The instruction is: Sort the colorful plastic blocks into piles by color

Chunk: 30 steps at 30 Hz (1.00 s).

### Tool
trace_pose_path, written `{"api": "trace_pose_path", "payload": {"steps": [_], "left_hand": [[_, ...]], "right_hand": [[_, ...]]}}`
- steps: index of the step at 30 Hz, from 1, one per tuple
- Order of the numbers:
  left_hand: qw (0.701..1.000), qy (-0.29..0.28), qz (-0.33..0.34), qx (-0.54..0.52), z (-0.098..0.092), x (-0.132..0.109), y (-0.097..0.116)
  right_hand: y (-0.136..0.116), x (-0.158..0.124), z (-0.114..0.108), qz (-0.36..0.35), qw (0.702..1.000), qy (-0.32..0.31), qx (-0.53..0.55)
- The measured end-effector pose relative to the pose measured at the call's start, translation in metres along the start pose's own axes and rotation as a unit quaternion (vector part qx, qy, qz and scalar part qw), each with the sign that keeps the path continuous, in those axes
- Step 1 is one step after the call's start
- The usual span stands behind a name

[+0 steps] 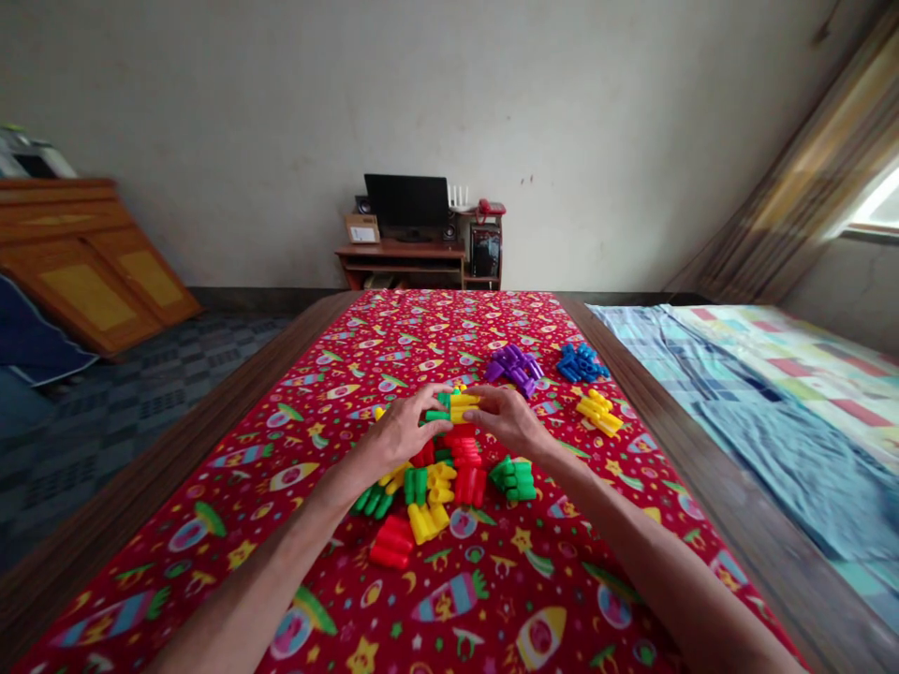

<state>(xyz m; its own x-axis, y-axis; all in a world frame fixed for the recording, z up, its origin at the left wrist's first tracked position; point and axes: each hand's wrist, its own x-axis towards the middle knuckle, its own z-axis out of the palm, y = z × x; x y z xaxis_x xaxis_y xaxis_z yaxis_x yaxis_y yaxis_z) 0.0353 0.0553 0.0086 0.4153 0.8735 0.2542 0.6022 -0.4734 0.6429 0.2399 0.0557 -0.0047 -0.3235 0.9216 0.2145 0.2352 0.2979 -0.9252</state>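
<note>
My left hand (413, 426) is closed on a green plastic building block (439, 409), thumb below and fingers above. From the other side my right hand (507, 417) grips a yellow block (464, 406). The two blocks meet end to end between my hands; whether they are locked together I cannot tell. Below them lies a loose heap with red blocks (469, 484), yellow blocks (428, 522) and green blocks (416, 486). A green block (515, 478) sits at the heap's right, and another red block (391, 542) lies nearest me. My left hand hides part of the heap.
Purple blocks (515, 368), blue blocks (582, 363) and yellow blocks (599, 413) form separate piles at the right. A red patterned cloth (449, 599) covers the table. Beyond stands a desk with a monitor (407, 202); a bed (773, 412) adjoins on the right.
</note>
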Motion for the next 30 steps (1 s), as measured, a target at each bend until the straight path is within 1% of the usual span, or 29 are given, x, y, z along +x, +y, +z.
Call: {"api": "trace_pose_path", "payload": {"steps": [3, 5, 7, 9, 12, 14, 16, 17, 19, 21, 24, 26, 27, 28, 30], "left_hand": [[1.000, 0.004, 0.012, 0.026, -0.001, 0.003, 0.003], [0.999, 0.014, 0.023, 0.042, -0.001, 0.004, 0.008], [0.996, 0.041, 0.035, 0.067, 0.000, 0.003, 0.013], [0.989, 0.072, 0.067, 0.106, 0.000, 0.000, 0.017], [0.973, 0.075, 0.133, 0.174, 0.000, -0.007, 0.017], [0.968, 0.071, 0.147, 0.192, -0.001, -0.010, 0.016], [0.971, 0.080, 0.132, 0.181, 0.000, -0.011, 0.015], [0.974, 0.083, 0.121, 0.172, 0.001, -0.010, 0.015], [0.979, 0.084, 0.101, 0.156, 0.004, -0.009, 0.015], [0.982, 0.080, 0.086, 0.147, 0.006, -0.008, 0.017], [0.986, 0.079, 0.064, 0.135, 0.007, -0.007, 0.021], [0.988, 0.077, 0.053, 0.121, 0.006, -0.007, 0.022], [0.989, 0.076, 0.049, 0.113, 0.004, -0.006, 0.022], [0.991, 0.075, 0.045, 0.104, 0.003, -0.005, 0.021], [0.993, 0.070, 0.029, 0.087, -0.001, -0.002, 0.016]], "right_hand": [[0.001, 0.003, -0.010, 0.021, 0.999, -0.019, 0.041], [-0.002, 0.003, -0.013, 0.028, 0.997, -0.012, 0.073], [-0.005, 0.003, -0.014, 0.035, 0.992, 0.002, 0.119], [-0.006, 0.003, -0.015, 0.045, 0.985, 0.020, 0.165], [-0.004, 0.006, -0.022, 0.057, 0.976, 0.053, 0.201], [-0.004, 0.007, -0.033, 0.053, 0.980, 0.075, 0.177], [-0.008, 0.006, -0.043, 0.042, 0.987, 0.087, 0.131], [-0.011, 0.005, -0.047, 0.035, 0.990, 0.080, 0.109], [-0.018, 0.001, -0.049, 0.016, 0.996, 0.041, 0.079], [-0.023, -0.002, -0.043, -0.007, 0.999, -0.008, 0.037], [-0.025, -0.003, -0.032, -0.024, 0.998, -0.038, -0.044], [-0.025, -0.002, -0.032, -0.026, 0.996, -0.032, -0.079], [-0.024, -0.001, -0.036, -0.026, 0.995, -0.024, -0.094], [-0.023, -0.001, -0.043, -0.027, 0.993, -0.009, -0.111], [-0.022, 0.000, -0.063, -0.020, 0.985, 0.029, -0.166]]}}
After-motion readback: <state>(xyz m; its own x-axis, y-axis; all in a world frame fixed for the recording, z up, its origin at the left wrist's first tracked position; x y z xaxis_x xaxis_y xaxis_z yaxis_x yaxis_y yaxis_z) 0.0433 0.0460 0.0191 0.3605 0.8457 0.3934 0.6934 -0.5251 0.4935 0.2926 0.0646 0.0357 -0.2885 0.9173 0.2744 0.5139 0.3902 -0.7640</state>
